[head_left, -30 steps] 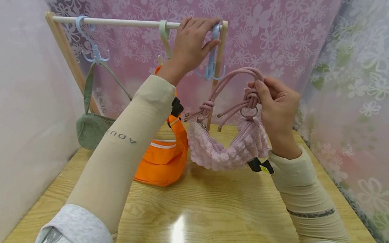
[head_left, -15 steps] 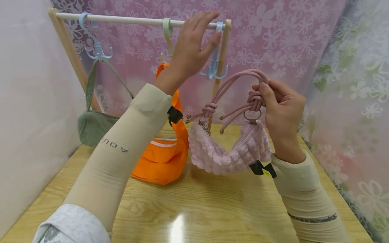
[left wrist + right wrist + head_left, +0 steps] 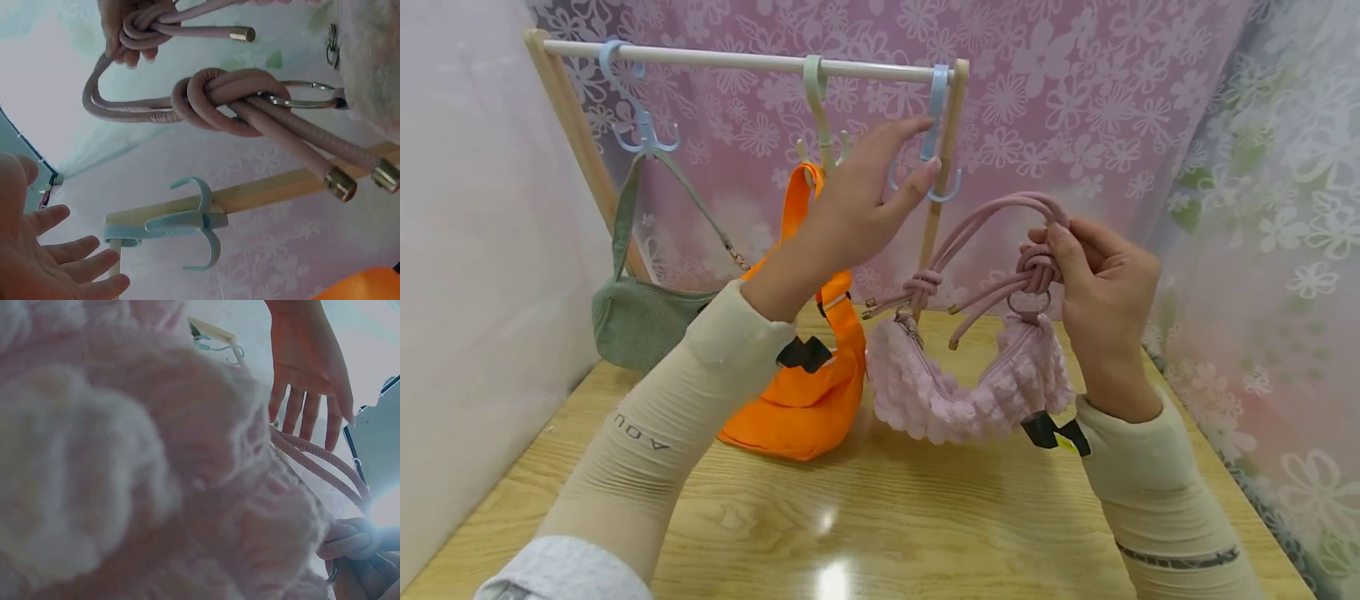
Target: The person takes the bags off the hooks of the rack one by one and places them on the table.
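Observation:
By the knot of its double cord handle (image 3: 977, 221), a fluffy pink handbag (image 3: 955, 404) hangs from my right hand (image 3: 1108, 308), which pinches the cord between thumb and fingers. My left hand (image 3: 868, 192) is raised with fingers spread, holding nothing; in the left wrist view its fingers (image 3: 81, 250) are apart from the bag. Just beyond it, a blue hook (image 3: 936, 108) hangs at the right end of the white rail (image 3: 722, 58). The left forearm partly covers an orange bag (image 3: 808, 417), whose strap is on a green hook (image 3: 816, 92).
A green corduroy bag (image 3: 643, 321) hangs from another blue hook (image 3: 643, 125) at the left. Wooden posts (image 3: 561, 125) carry the rail above a wood-grain table (image 3: 880, 517). A flowered pink backdrop (image 3: 1060, 108) stands behind.
My left hand has let go of the rail beside the right blue hook and come down, fingers spread. The right hand and the pink handbag have dropped slightly.

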Demonstrator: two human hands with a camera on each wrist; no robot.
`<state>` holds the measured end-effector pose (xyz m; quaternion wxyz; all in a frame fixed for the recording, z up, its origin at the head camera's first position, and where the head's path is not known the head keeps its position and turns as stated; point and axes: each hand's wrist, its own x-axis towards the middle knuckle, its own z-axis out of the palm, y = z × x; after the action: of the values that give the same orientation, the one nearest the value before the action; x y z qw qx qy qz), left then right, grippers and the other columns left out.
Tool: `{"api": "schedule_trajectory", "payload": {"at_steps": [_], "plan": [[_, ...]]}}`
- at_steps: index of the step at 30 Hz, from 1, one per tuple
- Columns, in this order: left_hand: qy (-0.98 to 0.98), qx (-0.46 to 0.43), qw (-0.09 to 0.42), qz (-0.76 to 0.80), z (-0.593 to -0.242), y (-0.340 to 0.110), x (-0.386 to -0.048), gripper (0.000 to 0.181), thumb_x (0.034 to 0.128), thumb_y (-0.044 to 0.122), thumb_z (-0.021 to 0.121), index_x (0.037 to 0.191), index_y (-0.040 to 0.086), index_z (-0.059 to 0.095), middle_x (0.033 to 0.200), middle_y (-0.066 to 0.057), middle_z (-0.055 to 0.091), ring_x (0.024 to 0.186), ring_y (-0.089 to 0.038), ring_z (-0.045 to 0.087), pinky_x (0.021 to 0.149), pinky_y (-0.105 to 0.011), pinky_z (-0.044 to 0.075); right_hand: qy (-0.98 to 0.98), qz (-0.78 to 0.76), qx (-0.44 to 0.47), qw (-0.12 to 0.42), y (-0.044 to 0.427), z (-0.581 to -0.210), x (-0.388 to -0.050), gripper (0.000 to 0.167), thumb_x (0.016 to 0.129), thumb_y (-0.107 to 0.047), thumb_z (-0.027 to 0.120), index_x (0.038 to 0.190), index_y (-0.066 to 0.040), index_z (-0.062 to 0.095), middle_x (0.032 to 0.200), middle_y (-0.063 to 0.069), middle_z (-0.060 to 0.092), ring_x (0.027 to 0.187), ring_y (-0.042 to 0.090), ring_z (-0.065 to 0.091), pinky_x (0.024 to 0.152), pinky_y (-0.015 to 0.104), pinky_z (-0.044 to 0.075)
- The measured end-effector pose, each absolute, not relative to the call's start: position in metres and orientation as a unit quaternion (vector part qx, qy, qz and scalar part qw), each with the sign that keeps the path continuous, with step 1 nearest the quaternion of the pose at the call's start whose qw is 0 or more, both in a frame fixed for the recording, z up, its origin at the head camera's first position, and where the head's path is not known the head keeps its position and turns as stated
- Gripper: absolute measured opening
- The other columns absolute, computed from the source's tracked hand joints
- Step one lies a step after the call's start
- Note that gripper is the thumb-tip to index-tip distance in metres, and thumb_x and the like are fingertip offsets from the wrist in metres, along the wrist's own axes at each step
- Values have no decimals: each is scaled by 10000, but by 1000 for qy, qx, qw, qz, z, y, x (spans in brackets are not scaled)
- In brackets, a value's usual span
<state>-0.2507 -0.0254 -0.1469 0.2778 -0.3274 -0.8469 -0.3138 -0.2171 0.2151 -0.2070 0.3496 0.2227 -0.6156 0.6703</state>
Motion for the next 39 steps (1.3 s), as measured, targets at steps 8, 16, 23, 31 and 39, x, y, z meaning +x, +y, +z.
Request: {"api": "schedule_trajectory", "payload": {"at_steps": [8, 16, 23, 31, 39], "plan": [[-878, -320, 155, -321, -181, -28, -228, 585, 1012, 442, 471, 1512, 163, 350, 1500, -20, 426, 1272, -188, 500, 1037, -369, 414, -609, 678, 224, 345, 221, -214, -212, 227, 896, -24, 669, 1084, 100, 692, 857, 104, 744, 784, 176, 728, 705, 201, 559], [-866, -336, 109, -354, -222, -29, -231, 635, 955, 413, 605, 1494, 151, 393, 1425, -39, 514, 1220, -203, 540, 997, -387, 443, -616, 675, 220, 341, 226, -218, -208, 237, 898, -26, 666, 1097, 101, 686, 872, 96, 746, 787, 165, 727, 717, 205, 559], [-839, -376, 104, -380, -250, -22, -231, 610, 936, 286, 666, 1462, 78, 437, 1385, -83, 555, 1227, -192, 543, 968, -308, 468, -634, 662, 214, 338, 229, -227, -206, 233, 910, -45, 659, 1094, 96, 690, 886, 78, 748, 806, 160, 727, 716, 200, 558], [-813, -380, 130, -423, -264, -17, -231, 513, 923, 183, 681, 1397, 66, 527, 1268, -98, 642, 1100, -206, 636, 667, -192, 525, -644, 655, 221, 328, 234, -232, -203, 262, 919, -69, 649, 1124, 91, 679, 912, 87, 746, 814, 162, 726, 700, 211, 561], [-775, -425, 111, -455, -274, -8, -232, 402, 918, 93, 665, 1297, -19, 595, 1111, -101, 713, 1026, -176, 680, 684, -219, 561, -661, 647, 215, 314, 239, -237, -194, 266, 928, -67, 635, 1128, 105, 669, 924, 75, 746, 826, 158, 723, 717, 206, 559]]}}
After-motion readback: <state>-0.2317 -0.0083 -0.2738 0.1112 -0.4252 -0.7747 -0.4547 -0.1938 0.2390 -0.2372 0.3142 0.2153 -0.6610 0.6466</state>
